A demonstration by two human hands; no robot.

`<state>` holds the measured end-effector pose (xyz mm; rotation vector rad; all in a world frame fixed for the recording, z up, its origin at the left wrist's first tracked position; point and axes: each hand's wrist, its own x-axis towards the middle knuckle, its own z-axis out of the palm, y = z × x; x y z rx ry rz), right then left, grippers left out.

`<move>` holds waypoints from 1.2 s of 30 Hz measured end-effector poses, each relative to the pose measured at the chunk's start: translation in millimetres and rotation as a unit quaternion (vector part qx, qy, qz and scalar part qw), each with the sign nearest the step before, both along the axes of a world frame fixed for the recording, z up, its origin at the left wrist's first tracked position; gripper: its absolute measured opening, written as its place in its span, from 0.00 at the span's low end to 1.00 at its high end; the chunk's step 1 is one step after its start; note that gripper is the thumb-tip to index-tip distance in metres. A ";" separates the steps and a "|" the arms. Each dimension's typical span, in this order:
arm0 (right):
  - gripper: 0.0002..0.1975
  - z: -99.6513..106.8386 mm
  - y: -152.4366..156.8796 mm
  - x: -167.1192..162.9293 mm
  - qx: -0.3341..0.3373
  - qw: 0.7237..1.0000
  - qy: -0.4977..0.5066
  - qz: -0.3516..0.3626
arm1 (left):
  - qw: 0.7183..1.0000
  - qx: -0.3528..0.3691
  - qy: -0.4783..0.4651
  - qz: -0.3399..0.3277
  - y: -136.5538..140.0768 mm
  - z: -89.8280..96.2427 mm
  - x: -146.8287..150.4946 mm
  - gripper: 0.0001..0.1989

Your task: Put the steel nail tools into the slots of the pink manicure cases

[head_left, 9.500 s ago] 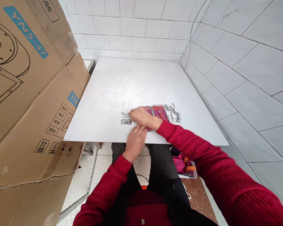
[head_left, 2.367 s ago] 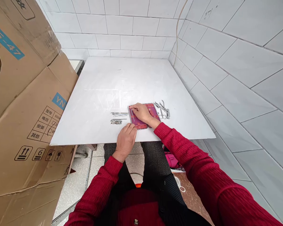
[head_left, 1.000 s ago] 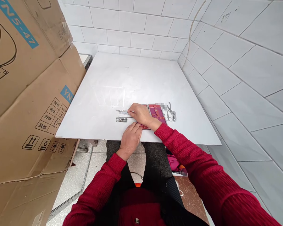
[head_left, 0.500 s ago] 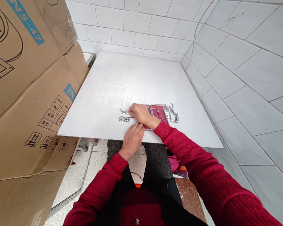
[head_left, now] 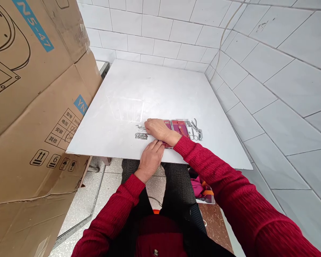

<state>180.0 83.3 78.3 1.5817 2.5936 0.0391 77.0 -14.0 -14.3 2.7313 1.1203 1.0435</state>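
Note:
An open manicure case (head_left: 179, 129) with a red and purple lining lies on the white tabletop near its front edge. My left hand (head_left: 151, 156) has its fingers together on the near left edge of the case. Across the case's left half reaches my right hand (head_left: 157, 129), fingers bent downward beside some small metal manicure tools (head_left: 140, 127); whatever its fingertips grip is hidden. Nail clippers (head_left: 141, 136) lie just left of both hands. To the right of the case are small scissors (head_left: 194, 135) and another plier-like metal tool (head_left: 200, 132).
A large cardboard box (head_left: 66, 89) stands close along the table's left side. Tiled walls border the white table (head_left: 160, 85) behind and at right, with a cable (head_left: 219, 46) in the corner. A pink bag (head_left: 199, 187) sits below the front edge.
The view has shifted slightly. My right hand has moved very little, a touch to the left, and my left hand stays on the case edge.

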 end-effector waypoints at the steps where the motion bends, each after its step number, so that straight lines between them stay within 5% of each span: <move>1: 0.12 -0.3 -0.5 0.9 0.000 1.000 0.005 -0.001 | 1.000 -0.001 -0.001 0.000 0.0 -0.2 0.2 0.13; 12: 0.10 -4.9 -5.3 4.1 0.014 0.999 0.032 -0.015 | 1.000 -0.001 -0.004 0.001 -0.3 1.1 0.9 0.12; 18: 0.09 -10.1 0.9 15.2 0.033 0.984 0.160 -0.067 | 1.000 0.001 0.003 -0.001 0.5 -1.0 0.6 0.12; 24: 0.12 -17.7 0.4 30.4 -0.024 0.922 0.372 -0.104 | 1.000 -0.003 -0.001 -0.003 0.6 0.2 0.3 0.12; 28: 0.26 -25.7 0.3 41.1 -0.092 0.846 0.509 -0.128 | 1.000 0.008 -0.002 -0.003 1.0 1.6 1.3 0.11; 31: 0.25 -28.0 4.0 53.5 -0.128 0.792 0.578 -0.146 | 1.000 0.011 -0.003 -0.001 1.8 1.8 1.2 0.11; 36: 0.23 -30.6 12.2 80.5 -0.077 0.784 0.593 -0.166 | 1.000 0.014 0.004 -0.003 2.6 2.3 -0.2 0.11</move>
